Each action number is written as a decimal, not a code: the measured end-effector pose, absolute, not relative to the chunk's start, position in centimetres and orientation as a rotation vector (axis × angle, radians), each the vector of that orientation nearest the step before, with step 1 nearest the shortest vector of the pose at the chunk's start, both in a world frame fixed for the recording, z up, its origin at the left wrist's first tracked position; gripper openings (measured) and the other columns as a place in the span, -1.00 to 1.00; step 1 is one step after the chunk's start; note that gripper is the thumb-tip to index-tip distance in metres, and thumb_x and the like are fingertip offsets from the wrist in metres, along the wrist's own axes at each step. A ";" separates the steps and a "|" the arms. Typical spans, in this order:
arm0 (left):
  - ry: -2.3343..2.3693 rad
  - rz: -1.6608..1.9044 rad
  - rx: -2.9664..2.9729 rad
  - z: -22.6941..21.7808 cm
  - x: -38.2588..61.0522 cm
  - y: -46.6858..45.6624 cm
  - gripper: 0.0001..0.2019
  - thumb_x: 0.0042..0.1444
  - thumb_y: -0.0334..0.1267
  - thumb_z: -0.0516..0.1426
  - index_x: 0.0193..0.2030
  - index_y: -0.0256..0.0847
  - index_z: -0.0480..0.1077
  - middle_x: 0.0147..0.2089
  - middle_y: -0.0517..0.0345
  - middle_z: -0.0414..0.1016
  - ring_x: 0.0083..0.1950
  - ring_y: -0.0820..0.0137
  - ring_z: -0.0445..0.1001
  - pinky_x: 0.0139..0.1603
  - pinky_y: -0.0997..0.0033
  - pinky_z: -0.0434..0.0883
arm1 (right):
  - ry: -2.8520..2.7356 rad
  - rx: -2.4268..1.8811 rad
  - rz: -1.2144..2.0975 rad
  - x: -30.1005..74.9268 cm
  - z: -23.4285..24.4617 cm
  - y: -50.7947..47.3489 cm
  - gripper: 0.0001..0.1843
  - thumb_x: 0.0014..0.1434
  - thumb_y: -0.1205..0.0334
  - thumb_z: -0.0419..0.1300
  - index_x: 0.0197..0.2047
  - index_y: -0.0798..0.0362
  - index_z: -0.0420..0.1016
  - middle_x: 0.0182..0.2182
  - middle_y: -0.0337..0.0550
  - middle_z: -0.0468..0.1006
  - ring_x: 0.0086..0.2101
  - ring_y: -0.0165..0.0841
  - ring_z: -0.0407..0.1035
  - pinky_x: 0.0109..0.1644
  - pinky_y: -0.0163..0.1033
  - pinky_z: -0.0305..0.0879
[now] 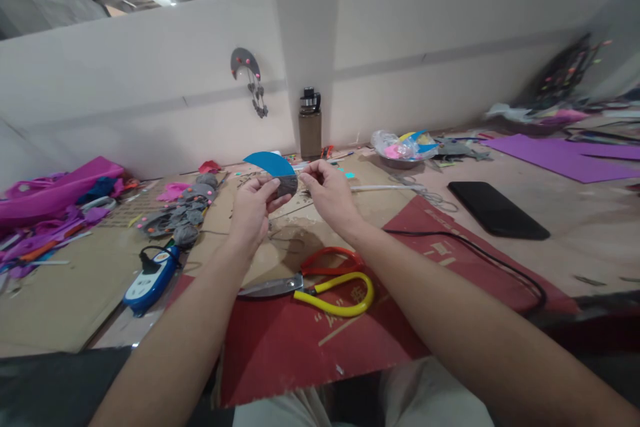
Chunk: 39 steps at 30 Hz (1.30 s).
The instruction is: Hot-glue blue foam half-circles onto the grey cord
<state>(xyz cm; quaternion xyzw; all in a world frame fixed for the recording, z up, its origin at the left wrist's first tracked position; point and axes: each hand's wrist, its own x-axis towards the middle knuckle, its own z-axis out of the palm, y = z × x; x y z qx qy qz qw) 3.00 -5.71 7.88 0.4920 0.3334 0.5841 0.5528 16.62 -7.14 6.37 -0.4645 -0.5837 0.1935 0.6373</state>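
Observation:
My left hand [259,203] is closed on a blue crescent-shaped piece [273,163], held up above the cardboard. Grey yarn [287,185] covers the crescent's lower right end. Close beside that end, the fingertips of my right hand [325,190] are pinched together; whatever is between them is too small to make out. Below both hands lie scissors [300,283] with one red and one yellow handle, blades pointing left. A grey yarn ball [185,235] sits to the left, and a thin strand runs from near it across the cardboard.
A blue-and-white power strip [153,280] lies left, near purple and pink scraps [75,197]. Behind stand a bottle [311,127] and a bowl [400,159] of wrapped pieces. A black phone [497,209] and a cable [480,250] lie right. A grey crescent ornament [245,63] hangs on the wall.

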 end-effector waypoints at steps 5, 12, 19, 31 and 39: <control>0.765 1.378 1.137 8.0 3.0 -5.8 -0.82 -0.19 -0.33 0.26 -0.46 -0.28 0.32 -0.47 0.23 0.39 -0.42 0.52 0.43 -0.32 0.44 0.50 | -1.315 -1.033 0.521 16.6 6.5 -7.2 -0.90 0.07 0.21 0.07 -0.41 0.04 0.31 -0.49 -0.26 0.33 -0.44 -0.44 0.18 -0.32 -0.29 0.14; 0.725 1.325 1.132 8.0 2.7 -5.6 -0.81 -0.19 -0.33 0.27 -0.44 -0.27 0.34 -0.49 0.24 0.39 -0.47 0.55 0.40 -0.32 0.47 0.49 | -1.211 -0.967 0.714 16.7 6.3 -6.7 -0.86 0.02 0.17 0.11 -0.38 0.04 0.40 -0.52 -0.30 0.32 -0.51 -0.48 0.13 -0.43 -0.33 0.12; 0.678 1.299 1.140 8.0 2.6 -5.4 -0.83 -0.13 -0.28 0.25 -0.42 -0.24 0.35 -0.52 0.25 0.39 -0.46 0.52 0.44 -0.25 0.37 0.51 | -1.136 -0.904 0.862 16.7 6.2 -6.6 -0.85 -0.03 0.14 0.16 -0.41 0.04 0.39 -0.53 -0.32 0.27 -0.57 -0.54 0.04 -0.53 -0.38 0.01; 0.702 1.332 1.073 8.0 2.7 -5.3 -0.91 -0.08 -0.35 0.20 -0.43 -0.26 0.36 -0.43 0.16 0.50 -0.42 0.49 0.47 -0.38 0.50 0.50 | -1.046 -0.770 1.101 16.2 6.9 -7.6 -0.79 -0.11 0.14 0.24 -0.44 0.06 0.34 -0.56 -0.37 0.23 -0.61 -0.59 -0.03 -0.59 -0.40 -0.13; 0.600 1.207 0.982 8.1 2.5 -5.2 -0.91 -0.01 -0.39 0.17 -0.31 -0.30 0.41 -0.39 0.11 0.53 -0.44 0.49 0.50 -0.43 0.57 0.50 | -0.999 -0.549 1.353 16.3 7.0 -8.1 -0.76 -0.15 0.19 0.30 -0.44 0.08 0.33 -0.62 -0.42 0.14 -0.63 -0.62 -0.10 -0.59 -0.42 -0.22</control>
